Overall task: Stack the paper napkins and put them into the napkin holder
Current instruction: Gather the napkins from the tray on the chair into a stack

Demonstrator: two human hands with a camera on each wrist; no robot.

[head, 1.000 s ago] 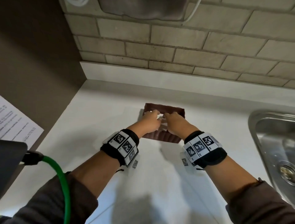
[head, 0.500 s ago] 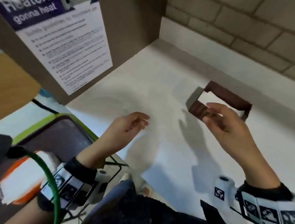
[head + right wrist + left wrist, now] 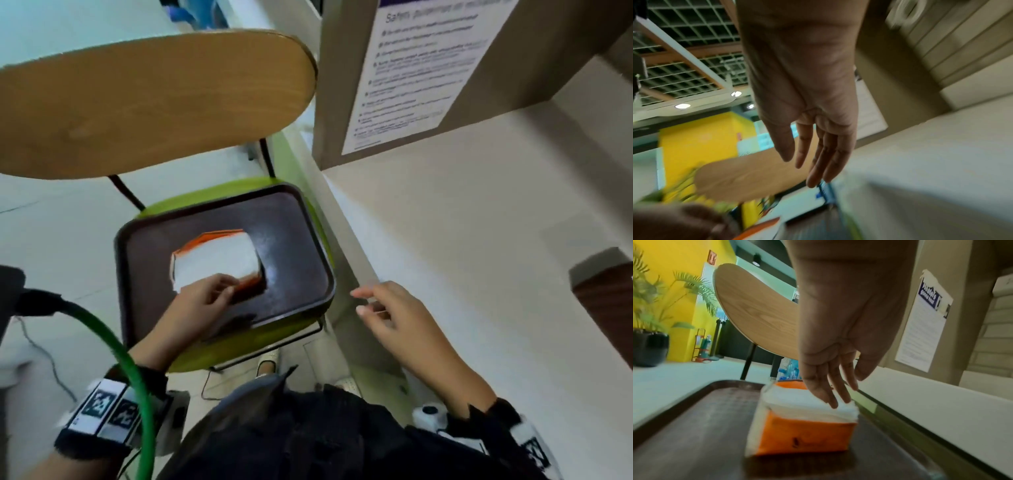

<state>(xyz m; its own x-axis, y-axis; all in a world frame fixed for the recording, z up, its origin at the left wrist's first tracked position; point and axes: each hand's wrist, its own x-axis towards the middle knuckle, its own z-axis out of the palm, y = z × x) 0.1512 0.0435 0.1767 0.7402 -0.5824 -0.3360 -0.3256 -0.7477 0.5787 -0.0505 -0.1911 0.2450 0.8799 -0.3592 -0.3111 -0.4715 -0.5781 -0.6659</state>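
- Paper napkins, a white stack in an orange pack, sit on the brown tray on a green chair seat.
- Your left hand rests straight fingertips on the stack's near edge.
- Your right hand hovers at the counter edge, fingers loose, empty.
- The napkin holder stands far right.

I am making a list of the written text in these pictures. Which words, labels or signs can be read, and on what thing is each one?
"gonna heat": white words on the dark header of the notice; the line above them is too blurred.
"Safety": seems to open the notice's heading in the head view; the rest and the bulleted lines are unreadable.
Napkin pack: a small dark logo, unreadable.
Orange wall sign: unreadable.
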